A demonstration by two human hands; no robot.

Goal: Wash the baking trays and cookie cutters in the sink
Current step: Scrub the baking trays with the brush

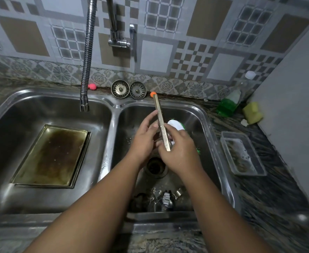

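I have both hands over the right basin of the double stainless-steel sink (113, 123). The left hand (144, 136) grips a gold-coloured metal baking tray (161, 123), held on edge so that I see only its thin rim, tilted and pointing toward the back wall. The right hand (178, 149) is curled round a white scrubbing brush with green bristles (176, 123), which sits against the tray's right face. Below the hands lies the open drain (155, 166), and a heap of small metal cookie cutters (163, 198) lies at the near end of the same basin.

In the left basin a stack of stained rectangular baking trays (52, 156) lies flat on the bottom, under the flexible metal tap hose (87, 52). Two round metal sink strainers (120, 89) lean against the tiled wall behind the divider. On the dark stone counter (272, 181) to the right I see a clear plastic container (242, 154) holding suds, a green bottle of dish liquid (227, 105) and a yellow sponge (253, 113).
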